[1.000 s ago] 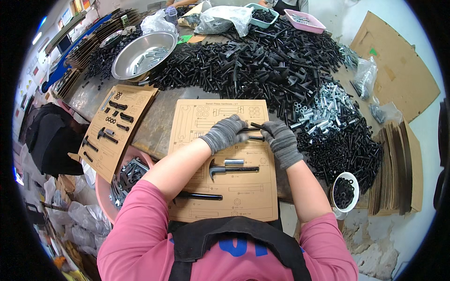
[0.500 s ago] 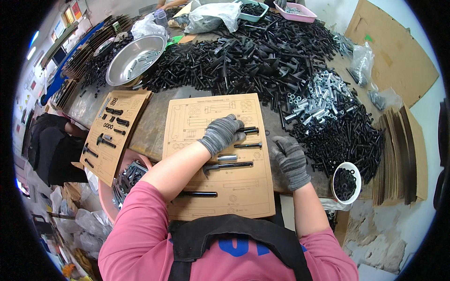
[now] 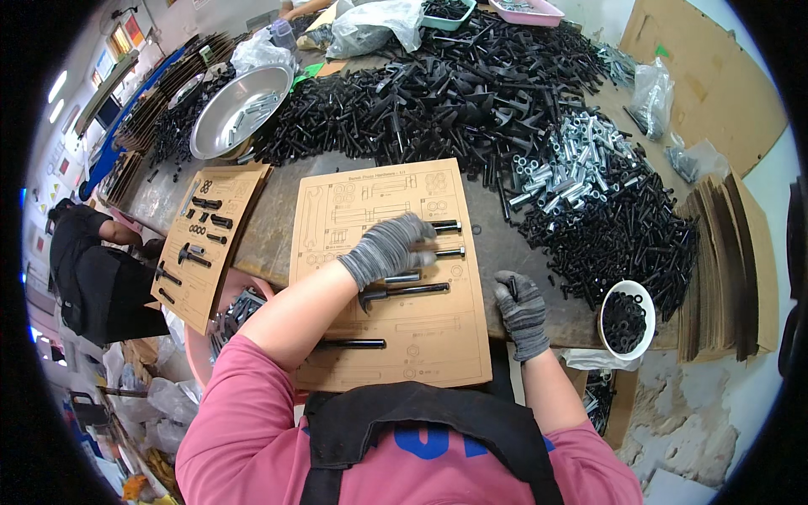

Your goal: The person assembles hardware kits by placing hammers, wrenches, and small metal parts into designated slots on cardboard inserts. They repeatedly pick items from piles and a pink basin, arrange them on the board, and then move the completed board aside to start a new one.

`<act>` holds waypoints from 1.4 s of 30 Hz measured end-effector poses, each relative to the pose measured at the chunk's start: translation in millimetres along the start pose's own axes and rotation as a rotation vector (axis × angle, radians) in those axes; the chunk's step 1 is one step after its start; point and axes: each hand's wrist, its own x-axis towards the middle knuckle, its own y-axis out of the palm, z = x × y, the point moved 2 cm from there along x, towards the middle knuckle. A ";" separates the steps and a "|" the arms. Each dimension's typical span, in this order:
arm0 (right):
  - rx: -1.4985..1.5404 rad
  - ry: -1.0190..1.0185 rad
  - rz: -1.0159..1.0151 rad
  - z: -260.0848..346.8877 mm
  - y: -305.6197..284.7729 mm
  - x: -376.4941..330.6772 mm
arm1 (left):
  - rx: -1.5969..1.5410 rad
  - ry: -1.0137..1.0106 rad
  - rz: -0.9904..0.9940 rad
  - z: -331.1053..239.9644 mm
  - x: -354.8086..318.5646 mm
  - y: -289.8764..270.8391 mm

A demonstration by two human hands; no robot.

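The cardboard sheet (image 3: 446,353) seemed to overhang the near edge of the desk (image 3: 572,324), so a tilt or a brushing forearm (image 3: 307,307) could have rolled the loose black rod (image 3: 362,343) off. The right hand (image 3: 523,320), just off the sheet's right edge, curled around a short black piece (image 3: 512,286), which a slack pinch could have dropped. The left hand (image 3: 387,250) had its fingers bent over the left ends of two black bolts (image 3: 449,225) near the sheet's upper right corner, hiding them; whether it gripped either could not be told.
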 end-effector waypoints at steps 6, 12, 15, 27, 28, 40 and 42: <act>-0.048 -0.033 0.002 -1.5 1.3 -2.6 | 0.244 0.185 -0.058 17.8 8.2 21.4; -0.016 -0.115 -0.051 -5.3 3.3 -0.7 | 0.213 0.090 0.024 10.8 7.2 14.5; 0.006 -0.010 -0.024 -4.3 -1.3 -2.5 | 0.095 0.052 -0.129 28.9 1.7 7.2; 0.166 0.040 0.374 109.8 8.3 15.5 | 0.515 -0.017 -0.430 109.9 -45.0 -9.8; 0.167 -0.021 0.516 120.7 21.1 10.9 | 0.509 -0.026 -0.408 109.9 -45.1 -9.8; -0.199 -0.831 0.702 158.6 102.0 -59.0 | 0.528 -0.098 -0.370 110.6 -44.8 -10.8; -0.203 -0.813 0.703 154.4 100.1 -60.2 | 0.536 -0.098 -0.368 111.3 -44.5 -11.1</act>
